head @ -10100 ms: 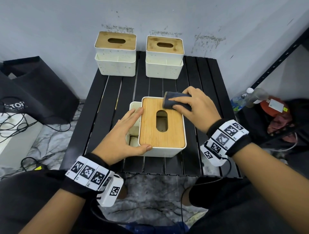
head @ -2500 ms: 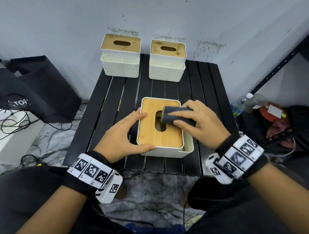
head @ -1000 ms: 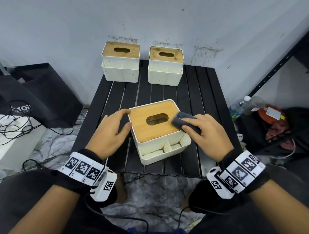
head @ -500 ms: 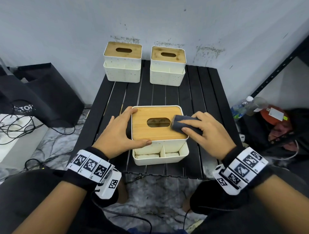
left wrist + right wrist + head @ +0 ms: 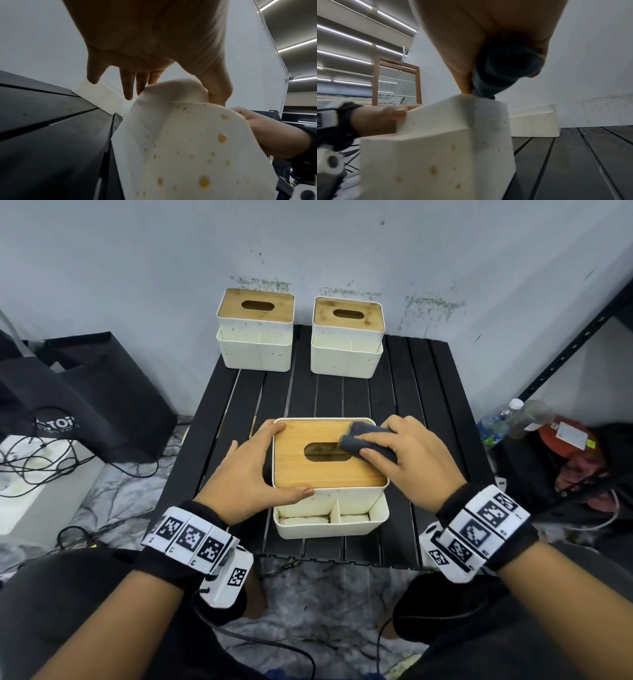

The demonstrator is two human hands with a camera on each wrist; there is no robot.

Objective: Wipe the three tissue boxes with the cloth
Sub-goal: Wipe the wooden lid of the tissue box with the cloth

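A white tissue box (image 5: 329,510) with a bamboo lid (image 5: 325,470) stands near the front of the black slatted table (image 5: 421,392); its yellow-speckled side (image 5: 188,148) and corner (image 5: 453,142) fill the wrist views. My left hand (image 5: 253,470) grips its left end, thumb on the front edge, fingers over the far corner. My right hand (image 5: 411,460) holds a folded dark grey cloth (image 5: 366,440) and presses it on the lid beside the slot; the cloth (image 5: 503,71) is bunched in the fingers. Two more tissue boxes, left (image 5: 255,333) and right (image 5: 347,340), stand against the wall.
A black bag (image 5: 85,395) and tangled cables (image 5: 30,460) lie on the floor to the left. Plastic bottles (image 5: 503,419) and a red object (image 5: 565,440) sit by a black shelf post (image 5: 579,333) on the right. The table's middle slats are bare.
The near box has turned from its angled position to sit square with its tray toward me. My left hand now grips its left end, and the cloth has slid up onto the lid beside the slot.
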